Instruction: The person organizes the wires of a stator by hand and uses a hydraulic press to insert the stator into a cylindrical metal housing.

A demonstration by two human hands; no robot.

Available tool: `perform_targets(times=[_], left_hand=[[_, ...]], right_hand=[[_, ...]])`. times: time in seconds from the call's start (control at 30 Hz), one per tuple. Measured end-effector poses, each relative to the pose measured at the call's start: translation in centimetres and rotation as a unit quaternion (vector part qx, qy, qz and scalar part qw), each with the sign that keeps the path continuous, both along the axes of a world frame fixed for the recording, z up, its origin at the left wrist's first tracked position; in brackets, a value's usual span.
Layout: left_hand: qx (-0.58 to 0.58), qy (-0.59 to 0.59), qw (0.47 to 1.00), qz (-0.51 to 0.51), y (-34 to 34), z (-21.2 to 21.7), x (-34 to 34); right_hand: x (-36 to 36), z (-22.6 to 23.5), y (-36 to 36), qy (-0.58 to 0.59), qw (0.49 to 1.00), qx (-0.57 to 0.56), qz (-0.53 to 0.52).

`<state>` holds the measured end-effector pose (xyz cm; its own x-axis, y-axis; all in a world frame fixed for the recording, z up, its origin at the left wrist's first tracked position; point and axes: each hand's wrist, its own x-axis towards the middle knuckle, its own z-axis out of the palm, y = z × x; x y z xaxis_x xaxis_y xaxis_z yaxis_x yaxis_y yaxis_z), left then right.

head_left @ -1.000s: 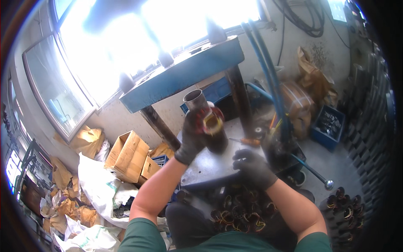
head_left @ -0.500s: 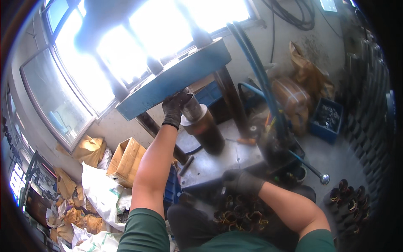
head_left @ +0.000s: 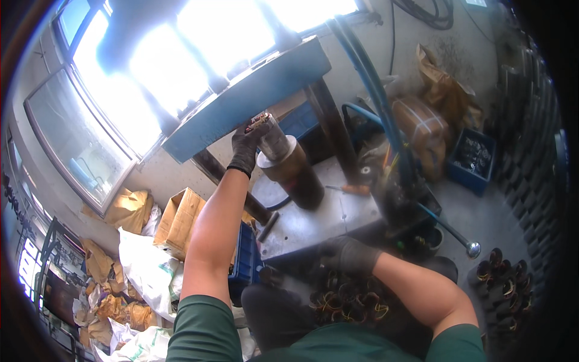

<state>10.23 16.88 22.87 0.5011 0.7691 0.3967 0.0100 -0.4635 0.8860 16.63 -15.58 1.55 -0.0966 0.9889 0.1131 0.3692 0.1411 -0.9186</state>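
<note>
Wire-wound core [head_left: 259,122] at the upper mouth of a steel sleeve [head_left: 275,145], shown with its surroundings from near to far. Nearest, dark cores [head_left: 347,301] with yellowish leads lie clustered before a metal plate [head_left: 301,237]; above them hangs the black-gloved right hand [head_left: 351,254], blurred, so whether its fingers are spread or pinching cannot be told. Next, the plate bears a short dark bar [head_left: 269,227], an orange-handled screwdriver [head_left: 356,189] and a broad cylinder [head_left: 298,181], from which the sleeve rises. The gloved left hand [head_left: 244,149] bends its fingers beside the core; their grip cannot be told. Beyond spans a blue beam [head_left: 259,96], backed by bright windows [head_left: 223,36]
</note>
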Motion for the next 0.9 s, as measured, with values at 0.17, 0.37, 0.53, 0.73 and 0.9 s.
perform_targets(times=[0.17, 0.37, 0.53, 0.73, 0.9], left_hand=[[0.055, 0.039, 0.997, 0.022, -0.3, 0.3, -0.3], [0.236, 0.178, 0.946, 0.134, 0.7, 0.0, 0.9], [0.211, 0.033, 0.977, 0.0, 4.1, -2.3, 0.5], [0.248, 0.126, 0.955, 0.1, 2.7, -2.6, 0.1], [0.194, 0.108, 0.966, 0.13, 0.2, -4.3, -1.6]], right_hand=[[-0.1, 1.1, -0.5, -0.071, 0.997, 0.015, 0.011], [-0.1, 0.9, -1.3, -0.16, 0.985, 0.056, -0.01], [-0.1, 1.1, -1.1, -0.211, 0.975, 0.065, 0.003], [0.6, 2.1, -1.9, -0.264, 0.961, 0.082, 0.027], [1.7, 6.1, -6.1, -0.284, 0.95, 0.122, -0.039]])
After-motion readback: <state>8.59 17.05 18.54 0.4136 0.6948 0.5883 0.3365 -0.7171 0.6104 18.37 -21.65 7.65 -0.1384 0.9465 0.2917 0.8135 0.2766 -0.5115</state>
